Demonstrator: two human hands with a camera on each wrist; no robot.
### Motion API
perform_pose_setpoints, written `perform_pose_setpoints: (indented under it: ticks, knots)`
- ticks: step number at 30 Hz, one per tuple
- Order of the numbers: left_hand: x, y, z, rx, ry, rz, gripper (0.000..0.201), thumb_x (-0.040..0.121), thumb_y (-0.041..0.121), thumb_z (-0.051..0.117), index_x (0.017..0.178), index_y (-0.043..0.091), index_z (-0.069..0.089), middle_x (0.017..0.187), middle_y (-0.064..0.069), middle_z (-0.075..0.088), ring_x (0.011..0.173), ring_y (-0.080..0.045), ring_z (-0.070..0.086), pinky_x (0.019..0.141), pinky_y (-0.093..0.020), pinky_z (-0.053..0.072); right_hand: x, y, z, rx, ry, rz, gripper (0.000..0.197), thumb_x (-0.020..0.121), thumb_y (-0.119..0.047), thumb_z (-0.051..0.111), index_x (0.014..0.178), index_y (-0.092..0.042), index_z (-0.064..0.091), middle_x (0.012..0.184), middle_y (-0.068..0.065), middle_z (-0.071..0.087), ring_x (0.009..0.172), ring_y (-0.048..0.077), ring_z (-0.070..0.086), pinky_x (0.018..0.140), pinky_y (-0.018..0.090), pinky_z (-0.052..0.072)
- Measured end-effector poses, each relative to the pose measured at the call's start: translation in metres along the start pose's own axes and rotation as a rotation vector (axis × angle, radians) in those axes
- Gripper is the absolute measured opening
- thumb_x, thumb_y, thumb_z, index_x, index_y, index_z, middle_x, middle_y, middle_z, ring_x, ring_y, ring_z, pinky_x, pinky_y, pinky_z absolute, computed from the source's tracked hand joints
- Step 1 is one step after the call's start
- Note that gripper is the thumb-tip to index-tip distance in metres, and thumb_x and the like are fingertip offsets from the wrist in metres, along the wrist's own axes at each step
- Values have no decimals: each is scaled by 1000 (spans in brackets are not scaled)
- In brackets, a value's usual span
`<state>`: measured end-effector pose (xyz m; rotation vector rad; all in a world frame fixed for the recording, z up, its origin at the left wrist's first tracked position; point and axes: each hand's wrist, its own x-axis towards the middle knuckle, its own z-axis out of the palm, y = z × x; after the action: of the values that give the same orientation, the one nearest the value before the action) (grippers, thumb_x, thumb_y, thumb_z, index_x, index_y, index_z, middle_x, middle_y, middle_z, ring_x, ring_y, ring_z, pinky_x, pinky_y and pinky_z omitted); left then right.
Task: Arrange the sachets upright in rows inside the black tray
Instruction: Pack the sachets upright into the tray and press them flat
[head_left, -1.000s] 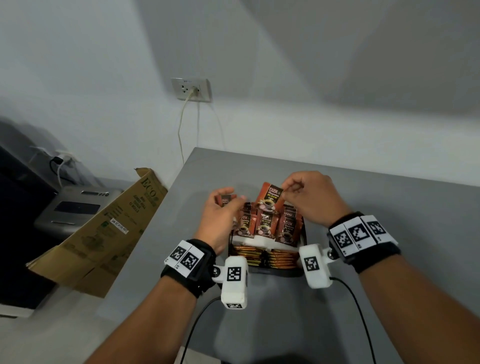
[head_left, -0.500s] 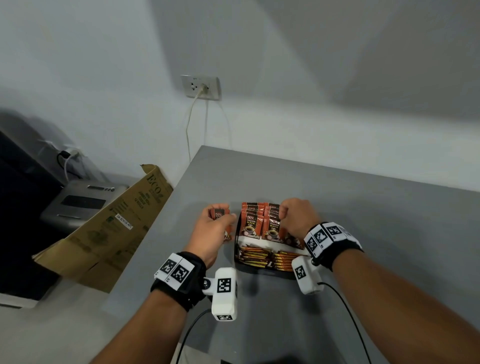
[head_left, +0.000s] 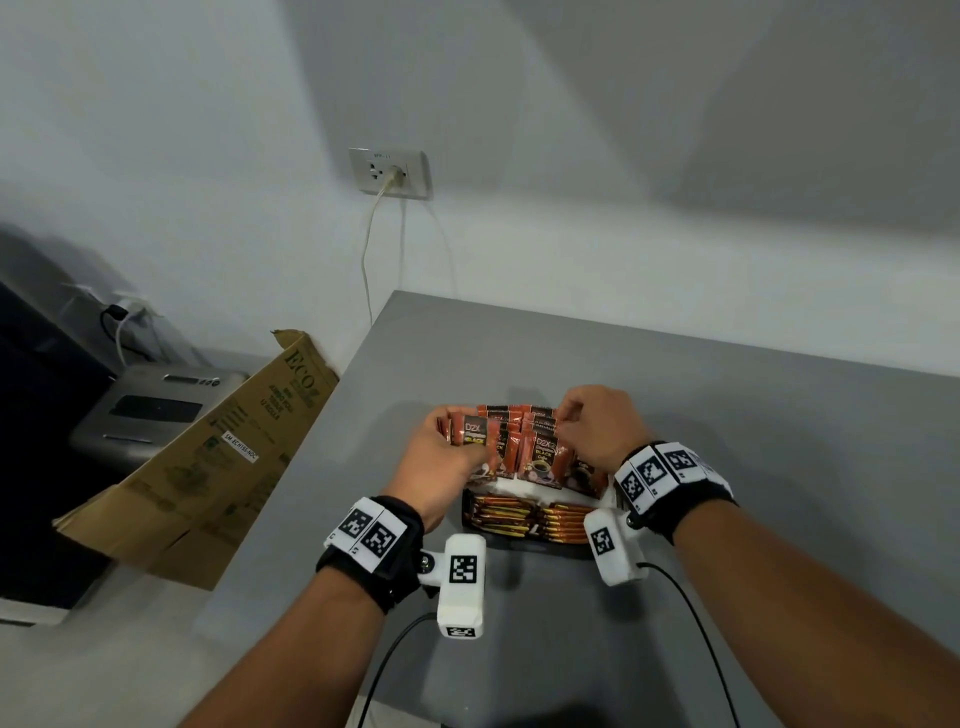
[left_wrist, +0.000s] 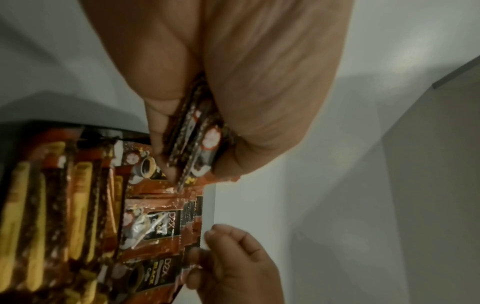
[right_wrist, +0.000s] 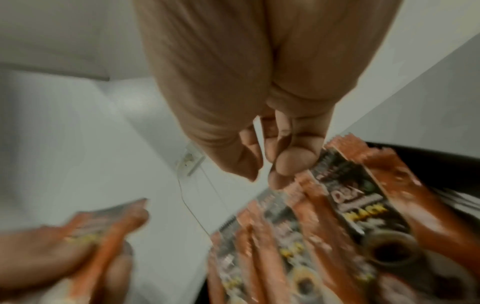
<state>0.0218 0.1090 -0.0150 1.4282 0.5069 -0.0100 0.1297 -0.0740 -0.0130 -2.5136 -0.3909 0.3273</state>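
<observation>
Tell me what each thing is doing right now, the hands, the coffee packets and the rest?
Left hand: grips a few packets, beside the tray's left end.
Held packets: upright in the hand, not yet in a row.
Right hand: fingertips on the tops of the standing packets.
Standing packets: upright in rows in the tray.
Gold sticks: lying flat at the tray's near side.
Tray: on the table, mostly full.
Plug: in the wall socket.

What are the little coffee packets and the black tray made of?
Sachets: probably thin plastic or foil film, glossy; the crimped, jagged top edges and shiny glints suggest it. Tray: probably hard plastic, dark and smooth, but little of it shows.
</observation>
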Motion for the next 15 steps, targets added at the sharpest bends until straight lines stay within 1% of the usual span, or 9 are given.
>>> perform_pose_setpoints:
  ticks: [2,3,5,6,8,9,11,13,15]
  knots:
    - [2,1,8,33,-52,25,55,70,-14,76,117,8,56,105,-20,70,87,-29,72,77,-43,60,-8,-9,-13,150,-12,-57,5,85,-19,69,88,-20,73,83,-10,68,79,6,64,65,16,44]
    - [4,2,13,49,-75,44,56,70,-13,77,117,7,56,101,-18,70,84,-25,71,74,-38,59,-12,-15,-18,234,-73,-88,7,85,-22,71,91,-20,73,80,-8,70,74,4,65,65,18,46]
    - [5,5,24,78,-114,68,53,71,-12,78,116,7,56,95,-13,69,79,-21,70,70,-34,57,-20,-23,-25,337,-215,-135,10,85,-21,73,95,-21,74,76,-2,75,65,5,67,62,23,51]
    - [5,6,28,79,-128,70,52,72,-11,78,115,6,56,94,-13,69,77,-22,70,69,-34,58,-22,-24,-27,342,-231,-152,9,84,-17,74,92,-21,74,74,-3,75,62,4,67,62,24,51]
    - [7,6,34,62,-115,65,49,73,-6,81,114,6,56,95,-14,70,76,-24,70,66,-36,58,-20,-19,-31,284,-135,-149,10,82,-12,75,85,-22,74,70,-7,73,61,0,65,64,21,48]
    - [8,5,35,55,-74,59,46,75,-1,81,112,9,57,97,-14,70,76,-24,70,65,-35,57,-19,-13,-34,244,-72,-127,9,82,-12,75,83,-21,74,70,-8,72,63,-2,65,65,18,46]
    - [12,4,33,43,20,38,33,83,3,76,108,16,57,94,-10,69,73,-19,68,62,-32,53,-16,1,-36,159,-22,-65,8,82,-13,75,81,-21,72,74,-9,70,70,3,65,64,17,43]
    - [14,4,30,26,60,18,25,88,1,67,106,17,57,89,-7,66,65,-13,64,57,-30,51,-15,13,-31,57,-83,-8,15,82,-15,76,77,-25,66,78,-10,67,76,9,64,62,18,42]
    - [15,4,28,27,60,12,24,90,-1,64,107,15,57,84,-6,65,57,-9,62,54,-29,50,-15,17,-19,-6,-176,26,18,84,-16,75,75,-26,64,82,-9,68,80,11,66,65,21,48]
